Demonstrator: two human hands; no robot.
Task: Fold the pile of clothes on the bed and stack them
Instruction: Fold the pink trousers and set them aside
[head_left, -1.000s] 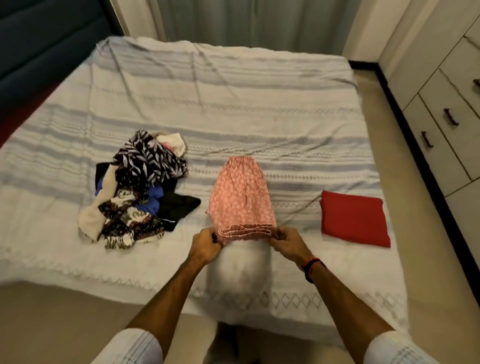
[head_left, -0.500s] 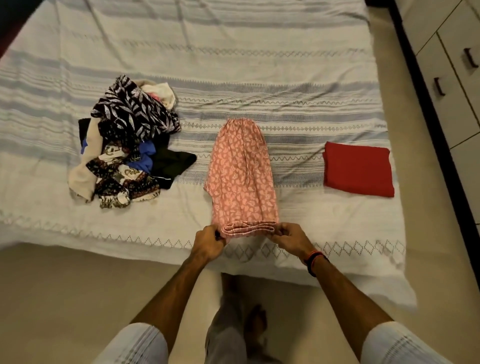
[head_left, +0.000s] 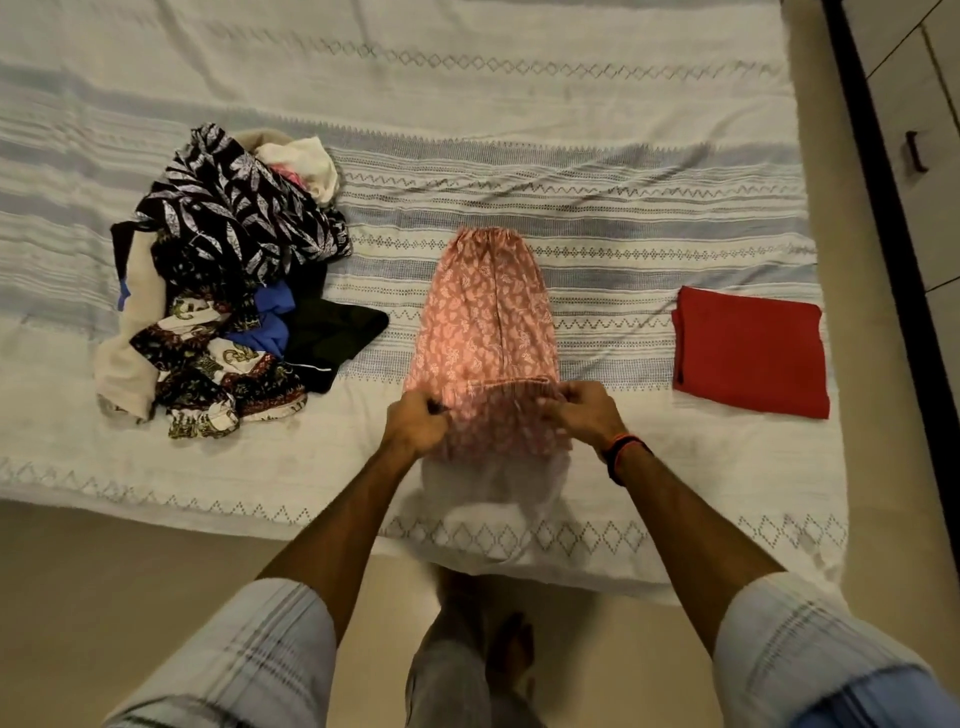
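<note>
The wide bed with its white and grey-blue striped woven cover (head_left: 597, 156) fills most of the view, and three lots of clothing lie across its near half. Largest is the unfolded heap of mixed garments (head_left: 228, 275) on the left: a black leaf-print piece on top, cream, blue, black and paisley cloth tangled under and around it. None of it looks folded, so most of the work seems to lie ahead.

In the middle lies the long pink floral-print cloth garment (head_left: 483, 322), already narrowed into a strip. Its long axis runs away from the person, across the stripes of the cover, with a gathered band at the far end and the near end lifted and doubled back toward that band. This fold appears about half made.

On the right, well apart from the pink piece, sits the flat folded red cloth square (head_left: 750, 351), the only finished item and so the likely base of the stack.

The left hand (head_left: 415, 423) pinches the turned-over hem at its left corner, fingers curled round the cloth. The right hand (head_left: 584, 415), with a dark and orange wristband (head_left: 623, 452), grips the right corner likewise. Both hold the hem just above the cover.
</note>
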